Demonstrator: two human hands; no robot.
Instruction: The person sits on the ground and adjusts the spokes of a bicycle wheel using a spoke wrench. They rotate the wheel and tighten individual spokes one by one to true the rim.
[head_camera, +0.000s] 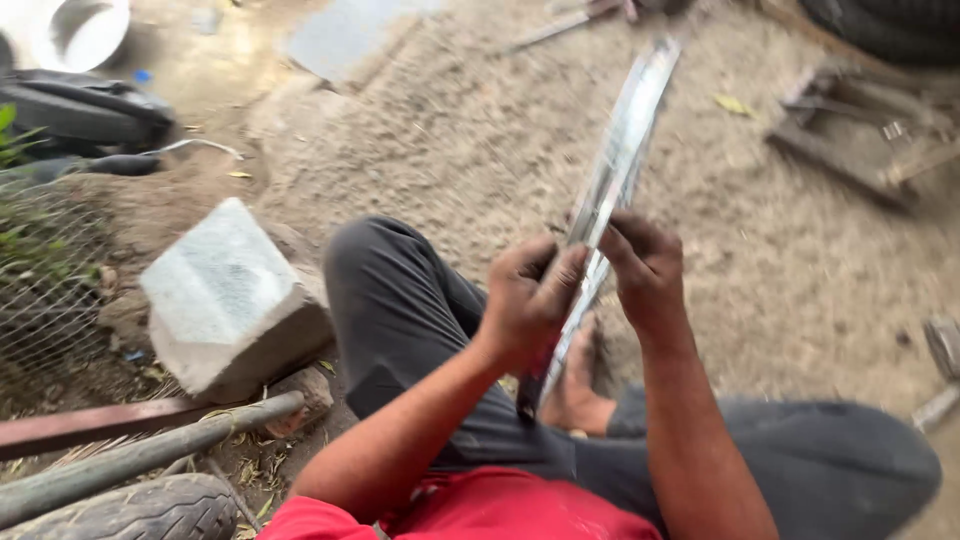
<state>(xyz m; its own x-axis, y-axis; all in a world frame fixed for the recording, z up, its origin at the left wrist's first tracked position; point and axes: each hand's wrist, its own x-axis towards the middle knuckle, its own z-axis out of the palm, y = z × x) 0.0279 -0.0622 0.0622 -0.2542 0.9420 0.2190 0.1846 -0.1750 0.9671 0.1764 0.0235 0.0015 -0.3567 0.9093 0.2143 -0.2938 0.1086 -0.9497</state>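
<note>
A: What carries all this?

B: Bare sandy ground (480, 140), with a concrete block (225, 295) at its left side, a tyre (130, 510) at the near-left corner and a wooden frame (850, 140) toward the far right.

A: And what is in hand?

B: A long, shiny metal strip (625, 140), motion-blurred. Its long axis runs from the person's lap, between the knees, up and away toward the far edge of the ground, tilting slightly right.

A: Which hand is nearer to it?

B: Both touch it at about the same height. The left hand (525, 300) sits on the strip's left side, fingers (560, 285) pinched onto it; the right hand (645, 275) closes on it from the right. The strip's free length lies beyond both, away from the body.
</note>
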